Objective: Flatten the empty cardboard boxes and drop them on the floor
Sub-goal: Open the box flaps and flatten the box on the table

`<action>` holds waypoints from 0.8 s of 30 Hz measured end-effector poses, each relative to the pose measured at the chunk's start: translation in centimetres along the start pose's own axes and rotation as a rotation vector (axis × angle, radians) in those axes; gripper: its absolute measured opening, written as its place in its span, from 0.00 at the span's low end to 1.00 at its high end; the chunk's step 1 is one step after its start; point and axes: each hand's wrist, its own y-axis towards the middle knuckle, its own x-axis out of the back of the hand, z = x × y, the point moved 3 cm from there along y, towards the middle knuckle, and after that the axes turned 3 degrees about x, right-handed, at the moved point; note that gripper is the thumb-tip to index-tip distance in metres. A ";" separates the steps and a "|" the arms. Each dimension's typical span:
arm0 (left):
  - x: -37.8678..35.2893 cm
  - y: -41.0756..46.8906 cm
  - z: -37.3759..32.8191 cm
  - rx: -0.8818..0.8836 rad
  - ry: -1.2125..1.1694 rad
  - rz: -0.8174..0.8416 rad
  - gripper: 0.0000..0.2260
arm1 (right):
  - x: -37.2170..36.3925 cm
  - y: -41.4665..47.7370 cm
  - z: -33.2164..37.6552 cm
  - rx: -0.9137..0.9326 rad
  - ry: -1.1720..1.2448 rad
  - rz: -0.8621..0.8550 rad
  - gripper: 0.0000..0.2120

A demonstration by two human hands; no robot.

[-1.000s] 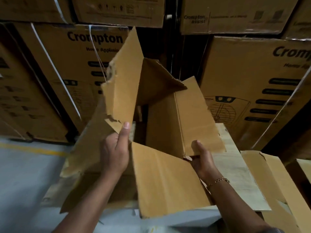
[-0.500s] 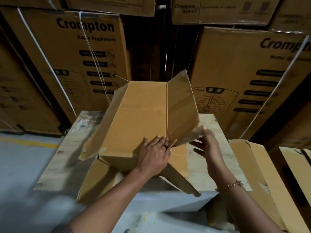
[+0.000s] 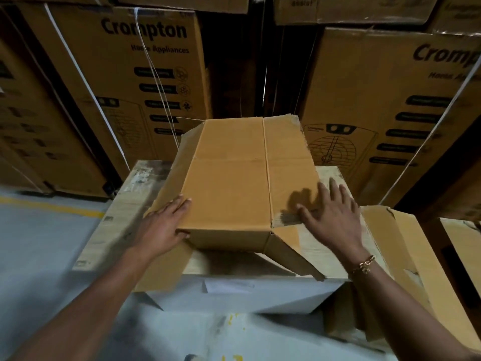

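Your left hand [image 3: 164, 226] lies flat-fingered on the plain brown cardboard box [image 3: 234, 183]; right hand [image 3: 330, 217] splayed open at its right side. Behind, stacked brown cartons [image 3: 145, 82] read "Crompton Home Appliances".

Pale wood-topped bench [image 3: 130, 204] stands on grey floor [image 3: 39, 243]. Collapsed cardboard box [image 3: 229, 183] lies on bench, near flaps overhanging front edge.
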 end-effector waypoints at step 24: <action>-5.3 -11.6 -2.1 -0.357 0.022 0.195 0.28 | -9.3 -15.9 4.6 0.369 -0.269 0.172 0.23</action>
